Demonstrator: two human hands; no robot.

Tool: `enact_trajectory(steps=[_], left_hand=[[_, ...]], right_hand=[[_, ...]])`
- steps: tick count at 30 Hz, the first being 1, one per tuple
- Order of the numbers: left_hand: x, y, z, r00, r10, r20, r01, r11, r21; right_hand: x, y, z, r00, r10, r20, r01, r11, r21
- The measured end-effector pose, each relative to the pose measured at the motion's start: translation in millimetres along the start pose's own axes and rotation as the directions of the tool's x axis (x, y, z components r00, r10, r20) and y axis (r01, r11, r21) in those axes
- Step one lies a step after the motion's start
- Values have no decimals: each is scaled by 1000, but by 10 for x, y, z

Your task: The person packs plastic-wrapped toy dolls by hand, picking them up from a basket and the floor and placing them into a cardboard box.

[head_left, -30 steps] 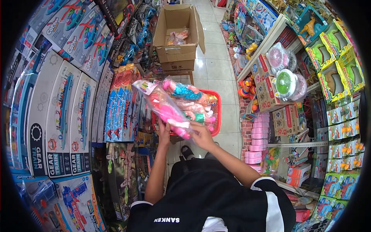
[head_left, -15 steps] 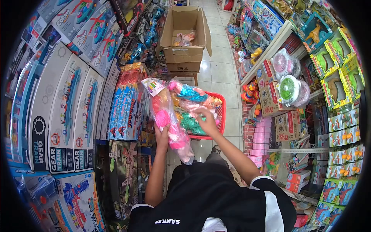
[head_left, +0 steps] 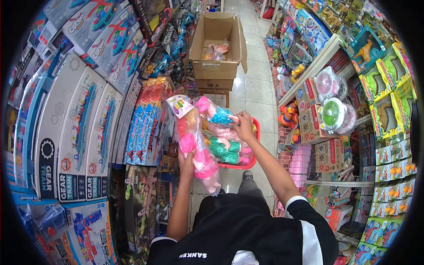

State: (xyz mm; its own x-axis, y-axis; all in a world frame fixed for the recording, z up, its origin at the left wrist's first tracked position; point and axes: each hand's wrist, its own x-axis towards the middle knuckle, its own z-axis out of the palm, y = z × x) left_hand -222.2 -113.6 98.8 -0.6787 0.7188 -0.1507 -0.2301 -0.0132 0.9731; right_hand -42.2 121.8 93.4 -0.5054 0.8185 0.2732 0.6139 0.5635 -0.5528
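My left hand [head_left: 186, 164] grips a bagged doll in pink [head_left: 189, 140], its fingers wrapped round the clear plastic. A printed header card [head_left: 180, 106] tops that bag, which slants over the left side of a red basket [head_left: 257, 137]. My right hand [head_left: 244, 126] closes on the right end of a bagged doll in blue [head_left: 219, 115] lying at the top of the basket. Below it in the basket are a bagged doll in green [head_left: 224, 150] and pale pink bagged pieces [head_left: 221, 130]. The bag in my left hand partly hides the basket's contents.
Beyond the basket, an open cardboard box [head_left: 216, 68] with some bagged toys inside rests on a wooden stool [head_left: 227, 98]. Boxed toys [head_left: 73, 132] line the left shelves. Small fans [head_left: 334, 114] and more boxes stand on the right shelves. Tiled floor [head_left: 254, 66] runs between.
My right hand has moved up from above the green doll to the end of the blue one. My left hand still holds the pink doll. The view has shifted slightly.
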Motion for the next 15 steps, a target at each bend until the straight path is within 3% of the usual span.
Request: enact_trajectory(steps=[3, 5, 6, 7, 9, 10, 13, 15], left_hand=[[10, 117, 160, 1000, -14, 11, 15, 997, -78], [57, 152, 290, 998, -17, 62, 24, 993, -118], [77, 147, 362, 999, -4, 44, 8, 996, -85], [103, 128, 432, 1000, 10, 25, -9, 999, -53], [128, 178, 666, 997, 74, 18, -74, 997, 14], [56, 399, 867, 999, 45, 20, -46, 999, 25], [3, 473, 1332, 998, 49, 51, -52, 996, 70], [-40, 480, 1688, 999, 32, 29, -32, 999, 3]], right_hand=[[-57, 70, -255, 990, -41, -138, 56, 993, 108], [-91, 62, -538, 974, 125, -188, 7, 815, 580], [-140, 215, -603, 973, 195, -125, -66, 751, 657], [-165, 251, -766, 970, 199, -137, -60, 749, 660], [-228, 330, -1147, 936, 349, -36, -172, 545, 821], [-245, 403, -1288, 925, 377, -54, -160, 513, 844], [-291, 650, -1741, 897, 427, -116, -115, 478, 871], [-353, 996, -1952, 900, 424, -102, -131, 487, 864]])
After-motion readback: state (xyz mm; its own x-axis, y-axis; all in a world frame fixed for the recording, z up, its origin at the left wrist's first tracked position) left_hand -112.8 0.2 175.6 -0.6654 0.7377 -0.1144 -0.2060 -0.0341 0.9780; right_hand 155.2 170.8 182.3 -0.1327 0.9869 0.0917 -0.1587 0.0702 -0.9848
